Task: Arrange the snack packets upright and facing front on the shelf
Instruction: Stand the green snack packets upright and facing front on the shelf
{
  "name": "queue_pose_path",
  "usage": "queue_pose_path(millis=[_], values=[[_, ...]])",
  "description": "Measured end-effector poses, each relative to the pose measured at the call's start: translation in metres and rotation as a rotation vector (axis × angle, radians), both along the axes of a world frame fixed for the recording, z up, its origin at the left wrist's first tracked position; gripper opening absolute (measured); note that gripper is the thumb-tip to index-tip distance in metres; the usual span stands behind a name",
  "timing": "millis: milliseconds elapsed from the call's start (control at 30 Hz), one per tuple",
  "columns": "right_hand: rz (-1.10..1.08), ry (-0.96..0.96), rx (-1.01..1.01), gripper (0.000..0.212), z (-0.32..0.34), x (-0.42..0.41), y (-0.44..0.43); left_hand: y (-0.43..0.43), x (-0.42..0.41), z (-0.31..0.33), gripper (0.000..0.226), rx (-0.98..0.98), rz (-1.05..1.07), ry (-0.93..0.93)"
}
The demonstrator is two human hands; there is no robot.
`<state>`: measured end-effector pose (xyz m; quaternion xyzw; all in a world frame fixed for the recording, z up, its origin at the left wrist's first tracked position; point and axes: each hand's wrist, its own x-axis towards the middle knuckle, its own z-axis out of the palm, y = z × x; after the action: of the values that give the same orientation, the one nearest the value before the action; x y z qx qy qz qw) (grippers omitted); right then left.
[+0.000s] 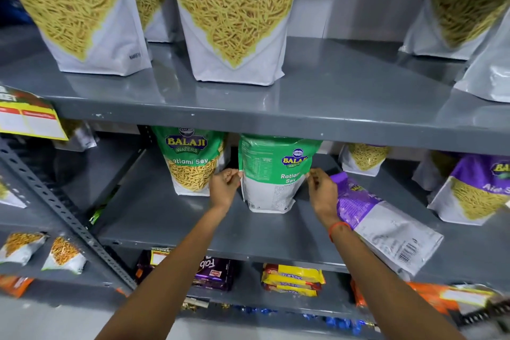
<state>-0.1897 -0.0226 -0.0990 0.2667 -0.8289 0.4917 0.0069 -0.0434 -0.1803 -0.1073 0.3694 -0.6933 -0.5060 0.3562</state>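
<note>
A green and white Ratlami Sev packet [271, 174] stands upright on the middle shelf [171, 218] with its back label toward me. My left hand [224, 186] pinches its left edge and my right hand [321, 192] pinches its right edge. Left of it, a second green Ratlami Sev packet [190, 160] stands upright with its front showing. To the right, a purple and white packet [386, 221] lies flat and slanted on the shelf, barcode side up, partly under my right forearm.
Tall sev pouches [234, 16] stand on the upper shelf [303, 116]. More purple packets [474, 190] stand at the right of the middle shelf. Biscuit packs [292, 280] lie on the lower shelf. A slotted steel upright [63, 212] and a price tag [27, 116] are at the left.
</note>
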Motion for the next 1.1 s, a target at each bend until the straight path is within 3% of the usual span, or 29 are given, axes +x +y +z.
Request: queue_pose_path(millis=[167,300,433,500,633,800,900,967,1100], values=[[0.134,-0.189,0.053,0.030,-0.021,-0.016,-0.009,0.041,-0.002,-0.023,0.022,-0.016,0.119,0.020],[0.284,-0.390,0.030,0.052,-0.032,-0.023,-0.016,0.083,-0.006,-0.033,0.049,-0.021,-0.054,-0.044],[0.257,-0.203,-0.016,0.041,-0.035,-0.012,-0.005,0.089,-0.011,-0.035,0.095,0.098,-0.145,-0.006],[0.340,-0.142,-0.062,0.032,-0.041,0.007,0.001,0.087,-0.013,-0.037,0.106,0.161,-0.219,0.043],[0.261,-0.225,-0.162,0.031,-0.059,0.027,0.003,0.072,-0.022,-0.032,0.087,0.143,-0.231,0.032],[0.243,-0.282,-0.240,0.051,-0.061,0.033,0.009,0.054,-0.028,-0.028,0.093,0.015,-0.166,-0.153],[0.184,-0.273,-0.213,0.045,-0.050,0.027,0.009,0.036,-0.028,-0.026,0.092,0.012,-0.221,-0.170],[0.123,-0.227,-0.157,0.042,-0.037,0.014,0.000,0.022,-0.026,-0.025,0.086,0.110,-0.251,-0.129],[0.228,-0.289,0.114,0.075,-0.013,-0.020,-0.019,0.002,-0.023,-0.022,0.089,0.201,-0.363,-0.069]])
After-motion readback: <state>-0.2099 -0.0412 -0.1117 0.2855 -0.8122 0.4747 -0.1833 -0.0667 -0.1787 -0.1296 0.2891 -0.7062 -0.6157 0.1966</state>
